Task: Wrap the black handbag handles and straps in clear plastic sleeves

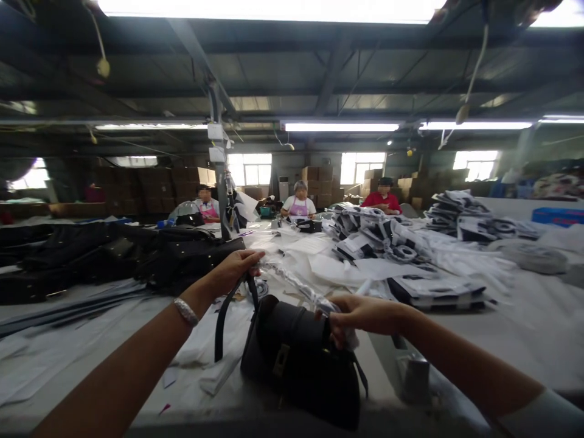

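Observation:
A black handbag point(296, 353) with a metal clasp lies tilted on the table in front of me. Above it stretches a shiny, twisted strip wrapped in clear plastic point(294, 280). At its far left end, the fingers of my left hand point(239, 267) pinch it. My right hand point(356, 317) is closed around its other end, over the right side of the bag, with some crumpled plastic hanging below the fingers. A thin black strap point(221, 328) loops down from beneath my left hand, beside the bag. Whether that hand also grips the strap I cannot tell.
Black bags point(114, 255) are heaped at left. Wrapped flat goods point(438, 291) and taller piles point(365, 228) stand at right. White sheets point(319, 246) cover much of the table. Three people sit across it, near a post point(219, 176). A small metal block point(413, 371) is near my right forearm.

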Demonstrator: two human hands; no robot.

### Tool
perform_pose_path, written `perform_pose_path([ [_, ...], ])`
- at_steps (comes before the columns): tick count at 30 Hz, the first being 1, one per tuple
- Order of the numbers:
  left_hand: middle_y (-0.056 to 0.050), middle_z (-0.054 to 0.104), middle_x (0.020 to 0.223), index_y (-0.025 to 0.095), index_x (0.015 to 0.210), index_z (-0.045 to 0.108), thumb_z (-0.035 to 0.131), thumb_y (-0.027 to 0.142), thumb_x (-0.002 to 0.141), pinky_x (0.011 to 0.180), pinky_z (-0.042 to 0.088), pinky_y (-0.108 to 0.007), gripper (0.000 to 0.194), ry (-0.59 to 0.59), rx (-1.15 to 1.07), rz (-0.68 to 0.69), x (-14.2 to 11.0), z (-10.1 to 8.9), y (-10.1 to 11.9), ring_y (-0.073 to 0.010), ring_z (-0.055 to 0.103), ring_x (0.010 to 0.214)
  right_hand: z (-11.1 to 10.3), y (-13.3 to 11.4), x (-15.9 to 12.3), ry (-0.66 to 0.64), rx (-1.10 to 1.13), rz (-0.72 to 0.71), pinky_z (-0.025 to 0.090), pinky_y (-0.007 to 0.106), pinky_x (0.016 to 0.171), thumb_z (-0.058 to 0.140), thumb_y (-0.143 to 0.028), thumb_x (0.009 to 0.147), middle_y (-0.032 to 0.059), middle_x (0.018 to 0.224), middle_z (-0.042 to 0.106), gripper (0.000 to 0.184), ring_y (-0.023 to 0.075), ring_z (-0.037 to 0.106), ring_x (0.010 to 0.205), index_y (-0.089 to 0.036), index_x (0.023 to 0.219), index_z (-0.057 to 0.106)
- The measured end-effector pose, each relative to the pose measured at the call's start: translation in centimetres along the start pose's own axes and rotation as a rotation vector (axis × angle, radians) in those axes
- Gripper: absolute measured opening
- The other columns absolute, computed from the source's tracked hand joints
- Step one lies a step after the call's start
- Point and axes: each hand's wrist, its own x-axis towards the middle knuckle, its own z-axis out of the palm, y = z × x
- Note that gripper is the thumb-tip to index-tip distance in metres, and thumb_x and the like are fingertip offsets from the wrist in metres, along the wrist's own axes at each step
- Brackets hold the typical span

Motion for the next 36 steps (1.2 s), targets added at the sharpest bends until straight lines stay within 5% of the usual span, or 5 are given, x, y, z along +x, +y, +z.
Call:
perform_pose_path([
  [11, -0.003, 0.066, 0.063, 0.013, 0.072, 0.064, 0.077, 0.044, 0.078, 0.058, 0.051, -0.022, 0.034, 0.179, -0.199, -0.118, -2.5, 3.2, 2.9, -0.0130, 0.065, 0.059, -8.4, -1.3, 2.5, 0.700, -0.561, -0.162, 0.048, 0.039, 0.084, 0.076, -0.036, 0.070, 0.0020, 0.078, 0.068, 0.020, 0.0244, 0.063, 0.084, -0.019, 0.075, 0.068],
  [15, -0.011, 0.075, 0.094, 0.012, 0.094, 0.075, 0.079, 0.034, 0.079, 0.074, 0.053, -0.027, 0.026, -0.002, -0.263, -0.166, -4.5, 6.2, 2.9, -0.0166, 0.069, 0.077, -5.5, -0.9, 2.6, 1.066, -0.633, -0.261, 0.037, 0.048, 0.104, 0.063, -0.029, 0.080, 0.0142, 0.123, 0.063, 0.034, 0.0330, 0.055, 0.118, -0.018, 0.113, 0.065],
  [18, -0.010, 0.076, 0.101, 0.015, 0.105, 0.076, 0.077, 0.031, 0.081, 0.085, 0.051, -0.027, 0.029, -0.092, -0.325, -0.134, -5.1, 7.6, 2.1, -0.0166, 0.069, 0.087, 0.0, -1.1, 1.7, 1.209, -0.583, -0.357, 0.050, 0.039, 0.088, 0.054, -0.038, 0.091, 0.0102, 0.112, 0.069, 0.029, 0.0256, 0.067, 0.092, -0.021, 0.111, 0.064],
  [24, -0.006, 0.076, 0.103, 0.020, 0.111, 0.075, 0.080, 0.031, 0.078, 0.091, 0.046, -0.029, 0.035, -0.055, -0.223, -0.050, -4.8, 9.1, 1.4, -0.0190, 0.067, 0.097, 8.7, -2.3, 1.7, 0.898, -0.390, -0.362, 0.052, 0.033, 0.085, 0.061, -0.042, 0.089, 0.0028, 0.100, 0.074, 0.024, 0.0244, 0.070, 0.095, -0.026, 0.107, 0.065],
  [36, -0.009, 0.075, 0.090, 0.013, 0.095, 0.077, 0.077, 0.045, 0.077, 0.084, 0.046, -0.028, 0.037, -0.112, -0.139, -0.157, -2.8, 9.3, 2.4, -0.0179, 0.067, 0.086, 10.9, -0.9, 4.7, 0.962, 0.178, -0.443, 0.050, 0.033, 0.085, 0.065, -0.049, 0.087, 0.0052, 0.098, 0.078, 0.036, 0.0274, 0.068, 0.097, -0.022, 0.108, 0.077],
])
